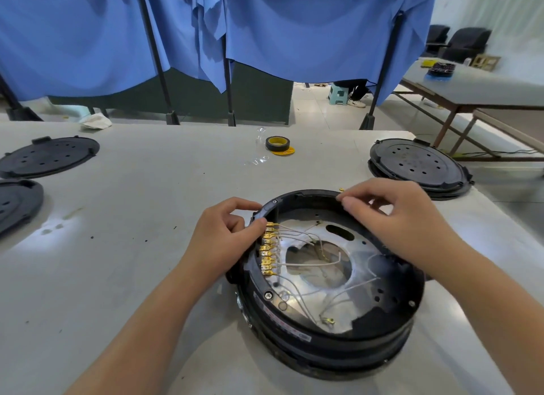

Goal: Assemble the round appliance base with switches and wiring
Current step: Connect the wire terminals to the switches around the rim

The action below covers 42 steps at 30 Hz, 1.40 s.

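The round appliance base [329,280] is set on the table [147,218], open side up. Its rim is pinched by the left hand [226,235], beside the gold terminals [268,250], and by the right hand [391,218] at the far edge (both grips curled).

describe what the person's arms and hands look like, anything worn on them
Both arms are bare from the bottom of the frame to the wrists, with no sleeves in view. The left hand and right hand wear no gloves, and no rings, watch or wristband show. The fingernails look short and unpainted.
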Each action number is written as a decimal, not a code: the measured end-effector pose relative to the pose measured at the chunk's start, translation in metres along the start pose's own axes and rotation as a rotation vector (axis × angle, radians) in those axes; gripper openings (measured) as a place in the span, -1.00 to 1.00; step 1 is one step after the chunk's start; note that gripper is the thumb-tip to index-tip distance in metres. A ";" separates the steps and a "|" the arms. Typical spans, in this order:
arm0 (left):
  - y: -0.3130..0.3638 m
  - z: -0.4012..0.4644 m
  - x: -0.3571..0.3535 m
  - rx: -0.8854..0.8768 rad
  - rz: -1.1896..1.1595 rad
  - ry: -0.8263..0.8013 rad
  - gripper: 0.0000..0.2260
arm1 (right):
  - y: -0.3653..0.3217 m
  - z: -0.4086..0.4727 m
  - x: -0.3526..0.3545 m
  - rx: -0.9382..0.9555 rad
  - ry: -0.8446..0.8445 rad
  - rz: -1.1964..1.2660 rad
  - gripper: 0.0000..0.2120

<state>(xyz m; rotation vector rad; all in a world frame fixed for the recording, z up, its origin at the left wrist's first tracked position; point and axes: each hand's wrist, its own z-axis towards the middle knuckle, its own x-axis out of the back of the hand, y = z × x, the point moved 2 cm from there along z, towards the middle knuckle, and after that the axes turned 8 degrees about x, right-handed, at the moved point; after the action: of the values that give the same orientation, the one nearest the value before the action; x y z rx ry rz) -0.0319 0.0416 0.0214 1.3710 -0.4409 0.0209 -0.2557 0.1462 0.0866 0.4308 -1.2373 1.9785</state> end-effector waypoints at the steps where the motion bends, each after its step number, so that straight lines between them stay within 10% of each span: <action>1: 0.000 0.001 0.001 0.008 0.008 0.011 -0.91 | 0.009 0.001 0.006 -0.031 0.061 -0.027 -0.86; 13: 0.039 0.008 -0.003 -0.066 0.375 0.079 -0.86 | 0.068 -0.004 0.000 -0.313 0.087 0.120 -0.87; 24: 0.047 0.015 -0.061 -0.222 1.024 -0.290 -0.38 | 0.121 0.050 -0.004 -0.379 -0.064 -0.257 -0.83; 35: 0.043 0.013 -0.059 -0.260 1.012 -0.262 -0.39 | 0.133 0.065 -0.019 -0.440 -0.187 -0.464 -0.84; 42: 0.054 0.011 -0.055 -0.217 0.737 -0.213 -0.54 | 0.070 0.039 0.006 -0.316 0.143 0.048 -0.94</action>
<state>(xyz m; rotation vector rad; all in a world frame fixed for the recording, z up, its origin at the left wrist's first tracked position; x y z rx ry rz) -0.0998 0.0553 0.0562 0.9397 -1.0782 0.4223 -0.3159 0.0972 0.0657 0.1014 -1.4466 1.7764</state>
